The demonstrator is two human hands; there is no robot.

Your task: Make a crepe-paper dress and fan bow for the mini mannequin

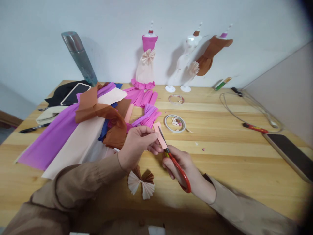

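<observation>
The desk [227, 169] runs out of view at the left and bottom. On its left side lies a heap of crepe paper [55, 140] in purple, cream, brown, blue and pink; the sheets overlap too much to count. Three miniature dress forms [146, 70] stand along the wall: one in pink and cream, one nearly bare, one in brown, with a pale rosette partly covering its skirt. One tumbler [80, 58] leans in view behind the heap. One smartphone [290, 155] is cut off by the right edge.

The left hand [140, 143] has thumb and fingers pinched together on a pink paper strip, above the middle of the desk. The right hand [181, 163] is closed around the red handles of one pair of scissors [181, 173]; how its fingers sit in the loops is hidden. One blade crosses the pink paper strip [158, 130]; the other is hard to make out. Below is one pleated paper bow [141, 186], its top partly covered. Two tape rolls [185, 125] lie beyond.
</observation>
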